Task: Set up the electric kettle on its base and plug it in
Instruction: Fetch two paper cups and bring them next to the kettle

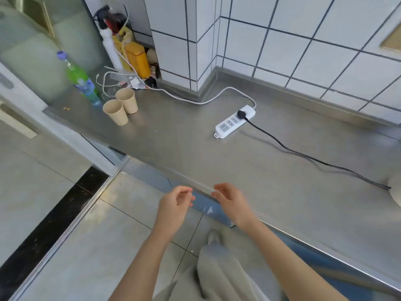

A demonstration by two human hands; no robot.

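Note:
A white power strip [235, 121] lies on the steel counter [195, 148], with a black plug [242, 114] pushed into its far socket. The plug's black cord [314, 159] runs right across the counter to a white object [395, 190] cut off at the right edge; I cannot tell what that object is. My left hand [174, 205] and my right hand [231, 200] hover in front of the counter's near edge, fingers loosely curled, holding nothing. They are close together and well short of the power strip.
Two paper cups [120, 107] stand at the counter's left end beside a green plastic bottle [81, 80]. Yellow boxes [135, 57], a spray bottle [109, 38] and white cables [117, 80] crowd the back left corner. Tiled wall behind; tiled floor below left.

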